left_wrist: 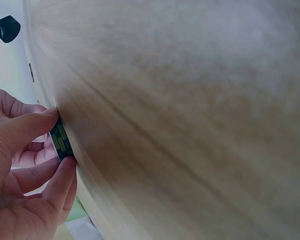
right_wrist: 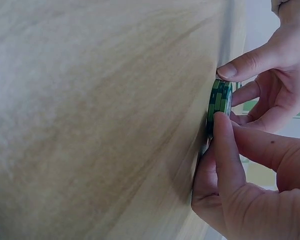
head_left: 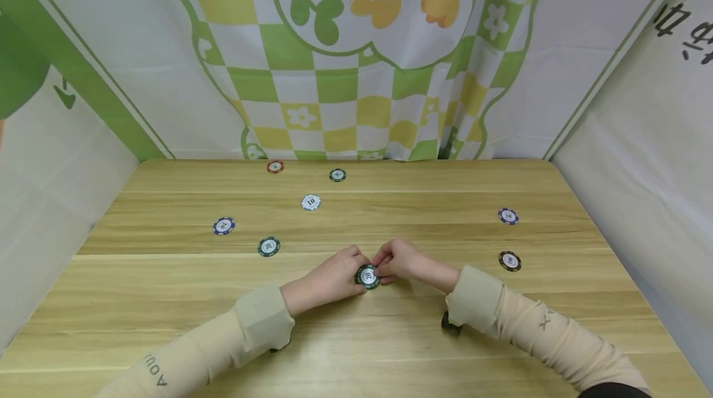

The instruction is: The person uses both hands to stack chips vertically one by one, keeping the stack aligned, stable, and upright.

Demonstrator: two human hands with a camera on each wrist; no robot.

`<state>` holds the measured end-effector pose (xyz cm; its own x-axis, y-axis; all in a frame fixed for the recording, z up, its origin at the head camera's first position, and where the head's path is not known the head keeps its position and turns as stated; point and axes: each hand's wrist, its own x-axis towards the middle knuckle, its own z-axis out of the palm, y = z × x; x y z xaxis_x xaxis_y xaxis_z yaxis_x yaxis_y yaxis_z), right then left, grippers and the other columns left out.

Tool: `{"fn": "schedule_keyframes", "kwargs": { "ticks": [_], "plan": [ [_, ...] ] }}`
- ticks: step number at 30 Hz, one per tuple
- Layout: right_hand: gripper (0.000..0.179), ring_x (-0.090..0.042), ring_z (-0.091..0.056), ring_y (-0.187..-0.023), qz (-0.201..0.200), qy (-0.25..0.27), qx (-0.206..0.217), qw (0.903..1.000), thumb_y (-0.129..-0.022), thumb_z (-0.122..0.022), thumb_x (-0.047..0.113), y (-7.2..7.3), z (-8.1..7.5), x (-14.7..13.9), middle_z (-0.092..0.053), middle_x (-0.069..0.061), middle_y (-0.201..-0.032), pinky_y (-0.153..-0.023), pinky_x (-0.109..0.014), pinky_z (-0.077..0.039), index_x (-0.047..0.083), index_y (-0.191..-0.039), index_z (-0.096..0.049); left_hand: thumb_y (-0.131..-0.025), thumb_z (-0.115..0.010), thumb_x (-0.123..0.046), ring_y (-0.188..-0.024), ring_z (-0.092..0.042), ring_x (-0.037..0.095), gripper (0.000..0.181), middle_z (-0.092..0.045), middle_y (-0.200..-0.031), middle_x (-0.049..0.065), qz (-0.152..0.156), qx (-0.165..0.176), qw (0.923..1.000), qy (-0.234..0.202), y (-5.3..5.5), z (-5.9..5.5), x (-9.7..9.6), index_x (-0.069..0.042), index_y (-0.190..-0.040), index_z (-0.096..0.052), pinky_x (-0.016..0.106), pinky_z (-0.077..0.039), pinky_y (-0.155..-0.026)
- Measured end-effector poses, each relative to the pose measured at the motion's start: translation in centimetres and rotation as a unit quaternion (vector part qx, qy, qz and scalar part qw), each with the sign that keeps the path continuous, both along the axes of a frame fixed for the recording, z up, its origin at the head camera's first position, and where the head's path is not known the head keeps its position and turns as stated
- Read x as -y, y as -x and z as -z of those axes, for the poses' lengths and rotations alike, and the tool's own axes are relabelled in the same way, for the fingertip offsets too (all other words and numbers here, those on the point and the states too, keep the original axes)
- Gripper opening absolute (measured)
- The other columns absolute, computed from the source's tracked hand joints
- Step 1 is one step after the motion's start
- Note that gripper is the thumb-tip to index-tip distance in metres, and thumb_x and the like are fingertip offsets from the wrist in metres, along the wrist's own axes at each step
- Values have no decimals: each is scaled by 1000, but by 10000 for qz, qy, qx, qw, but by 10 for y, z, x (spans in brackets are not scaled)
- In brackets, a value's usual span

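A short stack of green-and-black poker chips [head_left: 368, 276], with a 20 on the top face, lies flat on the wooden table between the two hands. The left hand [head_left: 334, 275] holds it from the left, thumb at the near edge and fingers at the far edge. From the right, the right hand [head_left: 402, 260] pinches the stack's rim between thumb and fingertips. Seen edge-on in the right wrist view, the layered chips [right_wrist: 220, 102] have both thumbs against their side. The left wrist view shows the green edge blocks [left_wrist: 61, 140] between the left thumb and a finger.
Loose chips lie flat around: a green one [head_left: 269, 246] and a blue one [head_left: 224, 226] to the left, a white one [head_left: 311, 202], another green one [head_left: 337, 175] and a red one [head_left: 275, 167] farther back. At right are a blue [head_left: 509, 216] and a black chip [head_left: 510, 260]. Curtains [head_left: 356, 107] border the back.
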<state>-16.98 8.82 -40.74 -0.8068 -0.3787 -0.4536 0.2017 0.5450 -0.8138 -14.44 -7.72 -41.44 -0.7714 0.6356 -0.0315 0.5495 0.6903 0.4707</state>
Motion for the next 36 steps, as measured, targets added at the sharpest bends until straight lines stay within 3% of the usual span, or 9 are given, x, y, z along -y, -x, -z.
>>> {"fn": "schedule_keyframes", "kwargs": {
  "ticks": [3,6,13,17,21,23,27,30,36],
  "plan": [
    [13,-12,-60,-65,-88,-67,-105,9999,-78,-63,-9,1,0,0,-60,-11,-80,-63,-24,-54,-9,-91,-61,-73,-74,-10,-83,-51,14,36,-52,-92,5,7,-26,10000,-10,0,0,1,3,-104,-62,25,-47,-75],
    [13,-10,-58,-67,-393,-312,-518,9974,-78,-65,-6,2,0,-4,-62,-8,-78,-62,-22,-52,-7,-90,-62,-73,-74,-10,-82,-51,14,36,-52,-92,6,21,-64,10000,-39,0,1,1,3,-104,-62,25,-47,-75],
    [16,-12,-57,-72,-1430,-377,-1598,9760,-78,-65,-3,-2,-3,-19,-63,-9,-80,-63,-21,-49,-7,-92,-62,-72,-75,-11,-82,-52,14,38,-51,-92,6,-19,61,9999,-84,1,1,1,5,-104,-61,26,-48,-76],
    [18,-15,-57,-77,-1938,-610,-2440,9483,-78,-66,-2,-9,-6,-26,-62,-9,-86,-68,-23,-48,-6,-95,-62,-73,-75,-12,-83,-53,15,39,-52,-93,7,-58,68,10000,-31,1,1,0,5,-105,-60,26,-48,-77],
    [19,-19,-58,-86,-2439,-1131,-3461,8988,-79,-66,2,-15,-8,-32,-62,-9,-93,-76,-29,-49,-2,-97,-63,-73,-75,-13,-83,-54,15,40,-52,-93,6,-63,-9,10000,22,1,2,0,5,-105,-60,27,-48,-77],
    [20,-20,-58,-89,-2618,-1332,-3761,8788,-80,-66,3,-17,-9,-35,-61,-8,-95,-78,-31,-49,-1,-99,-63,-72,-75,-12,-83,-54,15,40,-52,-93,6,-76,-25,10000,27,0,2,0,5,-105,-60,27,-48,-77],
    [20,-20,-58,-89,-2843,-1548,-4194,8481,-80,-66,3,-19,-10,-44,-60,-8,-95,-79,-31,-49,-1,-99,-63,-72,-75,-12,-83,-53,16,40,-52,-94,6,-87,-39,10000,-2,0,2,0,5,-106,-60,27,-48,-76],
    [21,-21,-57,-89,-2898,-1654,-4303,8388,-79,-67,2,-19,-9,-51,-60,-9,-95,-79,-32,-49,-1,-99,-63,-72,-75,-13,-83,-53,15,40,-51,-93,6,-91,-49,9999,7,0,2,0,4,-105,-60,26,-48,-76],
    [24,-23,-57,-89,-2811,-1697,-4294,8413,-76,-68,1,-17,-9,-68,-59,-10,-95,-80,-35,-48,-2,-99,-63,-73,-75,-13,-84,-53,16,40,-52,-94,7,-117,3,9999,51,-1,1,0,5,-106,-60,26,-48,-76]
  ]
}}
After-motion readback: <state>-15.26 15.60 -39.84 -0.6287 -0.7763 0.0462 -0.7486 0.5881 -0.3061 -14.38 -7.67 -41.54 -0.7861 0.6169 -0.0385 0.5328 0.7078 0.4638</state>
